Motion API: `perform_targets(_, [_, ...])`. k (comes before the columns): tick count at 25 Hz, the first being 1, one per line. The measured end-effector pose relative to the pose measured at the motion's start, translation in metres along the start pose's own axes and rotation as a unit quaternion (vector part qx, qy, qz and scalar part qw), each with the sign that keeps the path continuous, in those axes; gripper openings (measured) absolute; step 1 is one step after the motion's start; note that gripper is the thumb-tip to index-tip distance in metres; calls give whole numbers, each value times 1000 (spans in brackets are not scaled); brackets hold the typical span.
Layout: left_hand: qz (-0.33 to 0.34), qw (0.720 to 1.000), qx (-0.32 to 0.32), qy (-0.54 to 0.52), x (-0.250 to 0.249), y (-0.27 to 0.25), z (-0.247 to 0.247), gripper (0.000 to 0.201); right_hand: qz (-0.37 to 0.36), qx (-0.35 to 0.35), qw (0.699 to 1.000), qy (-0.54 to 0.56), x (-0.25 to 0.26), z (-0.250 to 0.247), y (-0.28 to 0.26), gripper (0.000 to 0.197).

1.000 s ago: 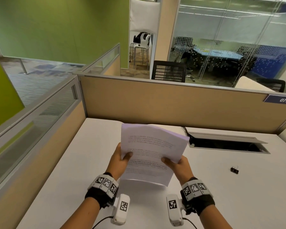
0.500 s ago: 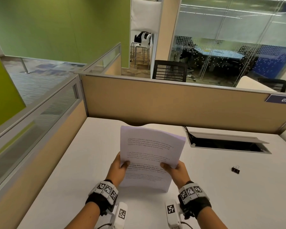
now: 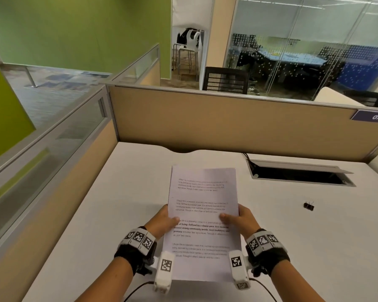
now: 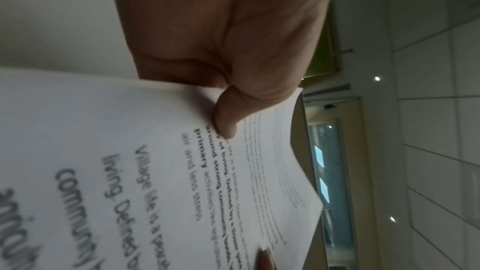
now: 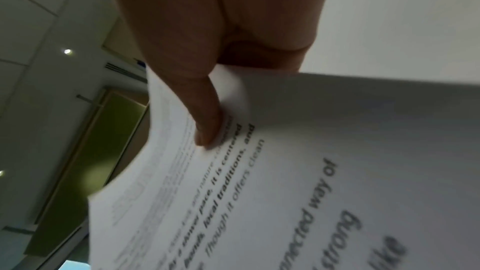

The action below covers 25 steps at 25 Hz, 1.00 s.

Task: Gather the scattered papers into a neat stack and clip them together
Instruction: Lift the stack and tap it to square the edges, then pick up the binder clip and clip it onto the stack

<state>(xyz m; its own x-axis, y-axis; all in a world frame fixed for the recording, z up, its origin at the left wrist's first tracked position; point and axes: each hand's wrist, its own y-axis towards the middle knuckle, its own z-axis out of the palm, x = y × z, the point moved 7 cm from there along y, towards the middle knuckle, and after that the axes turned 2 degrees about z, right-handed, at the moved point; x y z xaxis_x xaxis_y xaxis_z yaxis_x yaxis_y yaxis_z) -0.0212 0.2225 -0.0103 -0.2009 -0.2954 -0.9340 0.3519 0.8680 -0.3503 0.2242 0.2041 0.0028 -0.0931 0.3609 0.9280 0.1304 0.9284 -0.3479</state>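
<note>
Now I am pinching the papers (image 3: 203, 214) with left hand (image 3: 162, 221) and right hand (image 3: 244, 221); freeing one for the binder clip (image 3: 308, 206) at 3 o'clock may be misaligning the sheets.

Left side: bare tabletop (image 3: 92, 214) runs to the left edge, walled by a glazed partition (image 3: 52, 149).
Far edge: tan partition (image 3: 227, 125) blocks passage.
Far right: open cable hatch (image 3: 299, 175).
Right side: binder clip (image 3: 308, 206) alone on open surface.
</note>
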Motion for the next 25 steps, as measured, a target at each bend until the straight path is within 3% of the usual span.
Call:
perform_targets(3, [-38, 999, 27, -6, 28, -11, 11, 41, 62, 3, 998, -13, -29, 1, -8, 15])
perform_targets(7, [-91, 994, 49, -48, 64, -28, 22, 41, 117, 11, 993, -30, -65, 2, -20, 17])
perform_targets(9, [-115, 991, 7, -69, 70, -30, 17, 34, 129, 12, 991, -36, -80, 0, -26, 17])
perform_targets(13, [-84, 988, -97, -90, 56, -13, -2, 18, 137, 27, 989, -37, -97, -10, -39, 20])
perform_targets(20, [-54, 987, -149, -27, 31, 24, 13, 15, 148, 13, 989, 16, -113, -38, -45, 23])
perform_targets(25, [-76, 984, -157, 30, 35, 51, 33, 16, 145, -23, 987, -73, -102, -90, -24, 26])
